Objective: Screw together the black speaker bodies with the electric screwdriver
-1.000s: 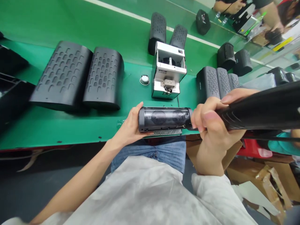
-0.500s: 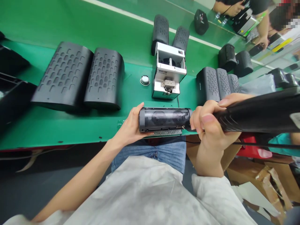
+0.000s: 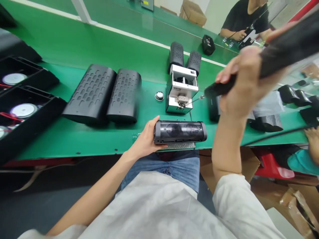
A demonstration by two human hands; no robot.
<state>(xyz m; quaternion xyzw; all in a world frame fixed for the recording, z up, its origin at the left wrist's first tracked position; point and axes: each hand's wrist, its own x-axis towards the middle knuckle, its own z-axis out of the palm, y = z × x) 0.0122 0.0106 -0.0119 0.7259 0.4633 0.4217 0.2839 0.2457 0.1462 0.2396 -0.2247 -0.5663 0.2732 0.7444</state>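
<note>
My left hand [image 3: 147, 142] is closed around the left end of a black speaker [image 3: 180, 131], which lies lengthwise near the bench's front edge with two round perforated grilles facing up. My right hand [image 3: 245, 81], slightly blurred, grips a black electric screwdriver [image 3: 220, 87]. Its thin bit points left and reaches the front outlet of a white screw feeder [image 3: 182, 89]. Whether a screw sits on the bit is too small to tell. Left of the feeder is a small round metal part [image 3: 159, 96] on the bench.
Two large black dimpled housings [image 3: 90, 94] stand to the left. Beyond them are open black cases with white round speaker drivers [image 3: 24, 110]. More black housings are behind the feeder and at right. A cable [image 3: 276, 135] crosses on the right. A co-worker [image 3: 240, 25] sits across the bench.
My right hand has lifted the screwdriver up and away from the speaker's right end, and its bit is now at the screw feeder. My left hand keeps its hold on the speaker.
</note>
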